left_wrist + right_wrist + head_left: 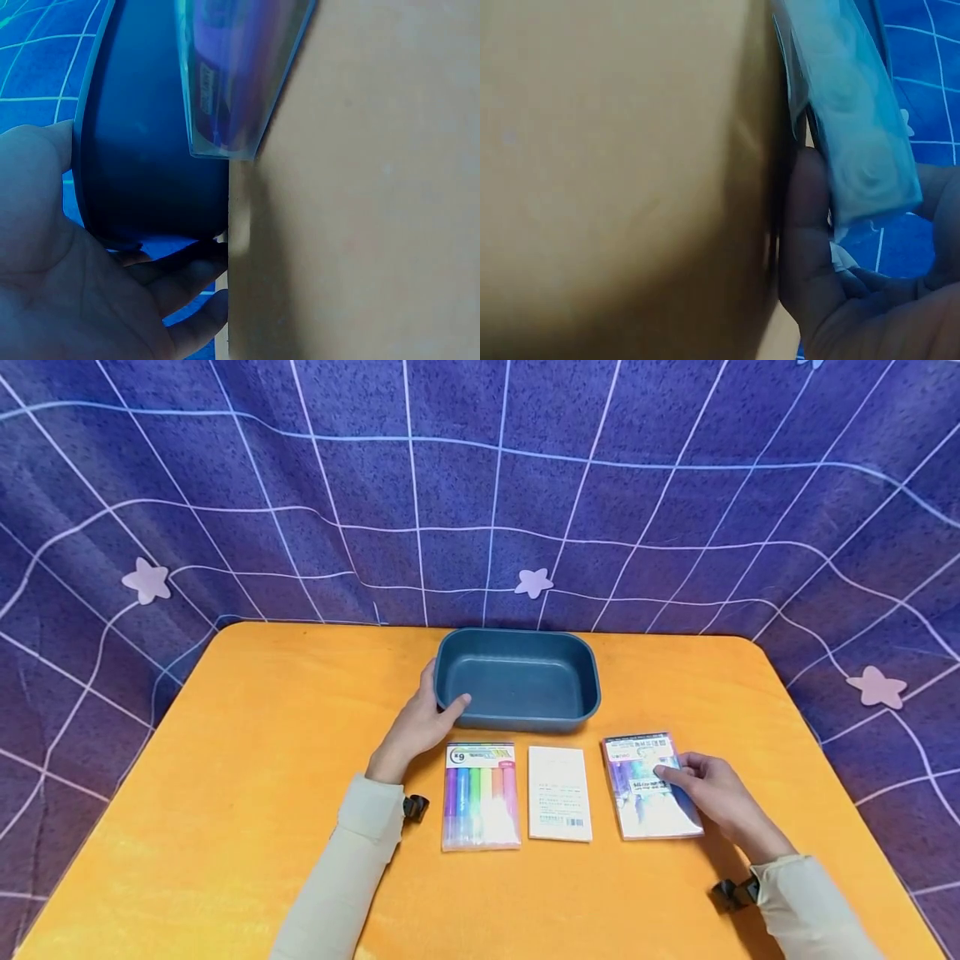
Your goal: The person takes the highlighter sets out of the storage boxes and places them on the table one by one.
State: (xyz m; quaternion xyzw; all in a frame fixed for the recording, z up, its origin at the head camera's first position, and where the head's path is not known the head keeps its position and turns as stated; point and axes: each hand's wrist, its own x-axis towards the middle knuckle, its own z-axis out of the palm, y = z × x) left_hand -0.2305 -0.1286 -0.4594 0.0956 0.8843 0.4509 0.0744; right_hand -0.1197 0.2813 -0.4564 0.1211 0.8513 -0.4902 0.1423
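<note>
My left hand [420, 718] holds a dark blue plastic bin [517, 723] by its left end, the thumb over the front rim and the fingers along the outer wall. In the left wrist view the thumb meets the rim of the bin [150, 180]. My right hand [716, 789] grips the right edge of a purple and white plastic-wrapped pack [648, 777], thumb on top, other fingers at its side and below. From the right wrist, the end of the pack [862, 135] shows pale rolled shapes through clear film; one finger lies under it.
A clear pack of coloured markers [480, 797] lies in front of the bin. Beside it is a flat white packet [559, 793] with a barcode, left of the gripped pack. A blue grid-patterned cloth [465, 485] hangs behind the orange table [300, 693].
</note>
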